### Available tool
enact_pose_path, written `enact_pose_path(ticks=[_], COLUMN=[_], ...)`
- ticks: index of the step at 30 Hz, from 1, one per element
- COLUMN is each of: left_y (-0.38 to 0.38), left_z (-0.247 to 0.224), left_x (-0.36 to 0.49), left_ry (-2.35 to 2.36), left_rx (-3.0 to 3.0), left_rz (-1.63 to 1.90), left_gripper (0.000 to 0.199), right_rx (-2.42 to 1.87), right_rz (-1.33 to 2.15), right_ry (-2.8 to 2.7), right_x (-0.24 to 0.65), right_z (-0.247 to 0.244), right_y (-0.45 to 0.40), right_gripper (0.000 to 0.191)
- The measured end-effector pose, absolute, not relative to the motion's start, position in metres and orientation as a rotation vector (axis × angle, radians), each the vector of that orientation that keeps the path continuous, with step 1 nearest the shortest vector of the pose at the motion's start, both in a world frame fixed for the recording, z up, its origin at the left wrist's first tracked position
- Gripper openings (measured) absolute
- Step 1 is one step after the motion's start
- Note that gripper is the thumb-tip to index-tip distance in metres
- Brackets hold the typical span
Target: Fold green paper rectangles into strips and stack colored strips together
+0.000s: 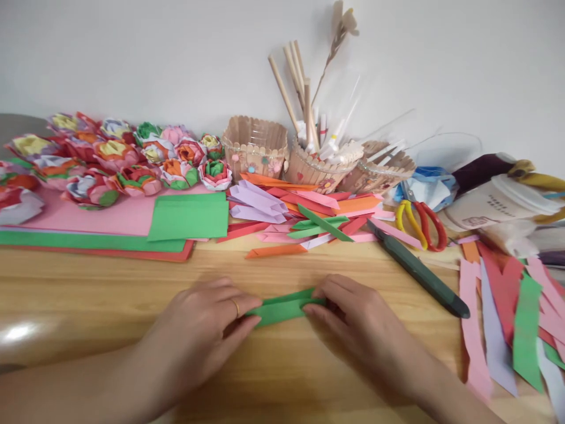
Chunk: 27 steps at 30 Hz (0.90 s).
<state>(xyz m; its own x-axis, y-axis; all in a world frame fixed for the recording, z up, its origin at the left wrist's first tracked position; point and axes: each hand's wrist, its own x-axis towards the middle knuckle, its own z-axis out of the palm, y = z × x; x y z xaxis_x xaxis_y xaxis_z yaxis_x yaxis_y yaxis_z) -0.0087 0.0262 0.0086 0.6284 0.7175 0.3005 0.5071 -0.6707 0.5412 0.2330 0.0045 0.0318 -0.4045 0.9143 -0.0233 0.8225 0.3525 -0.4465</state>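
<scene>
A folded piece of green paper (280, 313) spans the gap between my two hands, just above or on the wooden table. My left hand (205, 324), with a ring on one finger, pinches its left end. At the other end, my right hand (353, 312) grips the paper between thumb and fingers. A lengthwise fold shows along the strip; its ends are hidden under my fingers. Beyond my hands lies a pile of folded paper pieces, among them green ones (324, 222), purple ones (258, 203) and an orange one (276, 251).
Paper flowers (117, 154) crowd the left on coloured sheets, beside green paper squares (189, 217). Stick-covered baskets (256, 147) line the wall. A dark utility knife (419, 268) and red-and-yellow scissors (421, 227) lie right. Paper strips (527, 330) hang over the right side near a white cup (498, 203).
</scene>
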Motion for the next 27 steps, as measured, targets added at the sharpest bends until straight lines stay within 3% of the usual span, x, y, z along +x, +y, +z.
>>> enact_pose_path(ticks=[6, 17, 27], left_y=[0.028, 0.037, 0.037], left_z=[0.013, 0.019, 0.015], left_x=[-0.006, 0.000, 0.001], left_ry=[1.183, 1.018, 1.040], left_rx=[2.389, 2.530, 2.497], left_rz=[0.467, 0.613, 0.627], left_gripper=[0.010, 0.023, 0.024], right_rx=[-1.698, -1.706, -1.762], right_rz=[0.522, 0.491, 0.459], right_ry=[-2.328, -2.177, -2.124], right_x=[0.230, 0.228, 0.228], right_z=[0.026, 0.016, 0.016], right_y=[0.002, 0.002, -0.003], right_gripper=[0.010, 0.009, 0.004])
